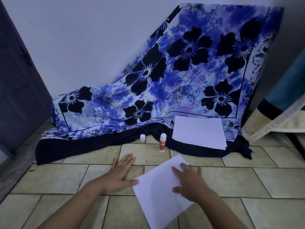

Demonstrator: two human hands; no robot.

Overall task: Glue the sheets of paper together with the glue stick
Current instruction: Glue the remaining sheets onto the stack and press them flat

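On floor tiles (234, 179), right hand (189, 181) flat on sheet (156, 199), left hand (119, 173) flat beside.

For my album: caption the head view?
Right hand presses paper; left hand rests beside; glue stick stands beyond.

I see my bare left forearm (71, 205) and right forearm (226, 210) reaching forward. My left hand (121, 175) lies flat, palm down, fingers straight and together, thumb stretched rightward. My right hand (189, 180) is palm down too, fingers spread, pressing downward.
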